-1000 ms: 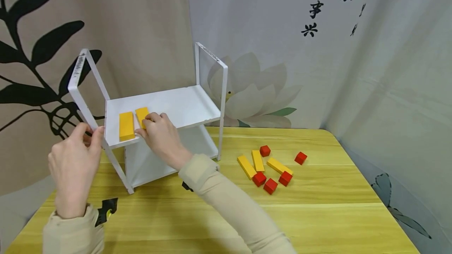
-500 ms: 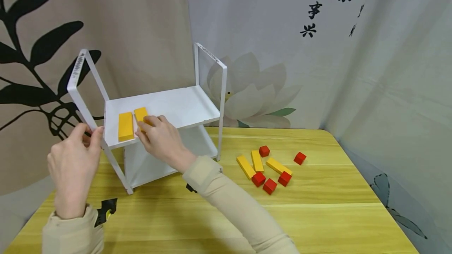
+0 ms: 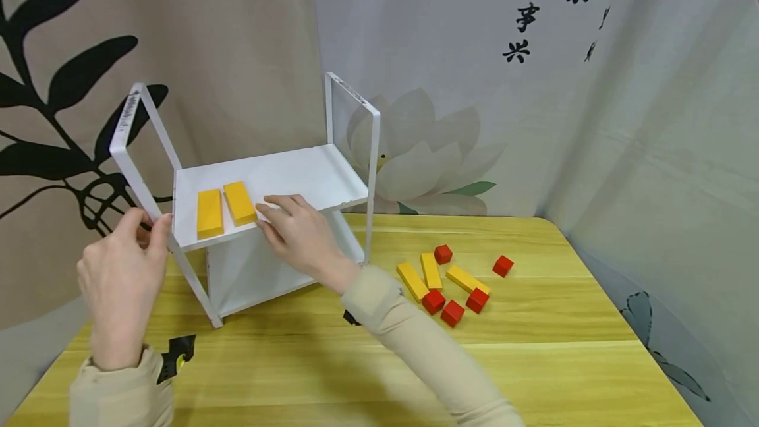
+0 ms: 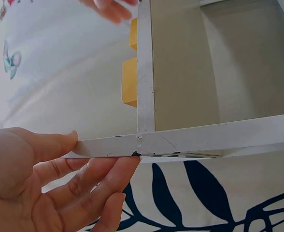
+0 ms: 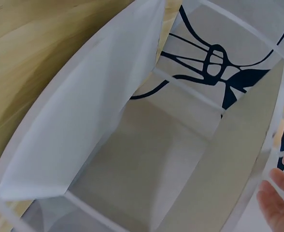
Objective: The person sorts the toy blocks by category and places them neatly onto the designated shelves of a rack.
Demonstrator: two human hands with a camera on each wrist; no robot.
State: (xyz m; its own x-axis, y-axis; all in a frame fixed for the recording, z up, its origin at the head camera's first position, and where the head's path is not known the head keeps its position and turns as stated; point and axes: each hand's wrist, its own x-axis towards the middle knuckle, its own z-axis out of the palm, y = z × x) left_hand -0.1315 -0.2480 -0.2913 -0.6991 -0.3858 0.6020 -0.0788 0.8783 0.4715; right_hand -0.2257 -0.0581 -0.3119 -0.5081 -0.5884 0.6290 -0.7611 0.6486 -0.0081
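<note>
A white two-tier shelf rack (image 3: 296, 169) stands on the table, with two yellow rectangular blocks lying side by side at the left of its upper tier: a left block (image 3: 210, 215) and a right block (image 3: 240, 203). My left hand (image 3: 123, 282) pinches the rack's left front post; in the left wrist view, the thumb and fingers (image 4: 67, 145) grip it from both sides. Just right of the right block is my right hand (image 3: 304, 237), over the upper tier's front edge. Its fingers are loosely bent and hold nothing. In the right wrist view, the right hand (image 5: 277, 205) shows only partly.
To the right of the rack, several red cubes (image 3: 453, 313) and three yellow blocks (image 3: 431, 271) lie loose on the wooden table (image 3: 534, 374). One red cube (image 3: 503, 265) sits apart, farther right. A printed curtain (image 3: 427, 31) hangs behind.
My right hand has let go of the right yellow block and moved to the right, uncovering it. The left hand keeps its grip on the rack post.
</note>
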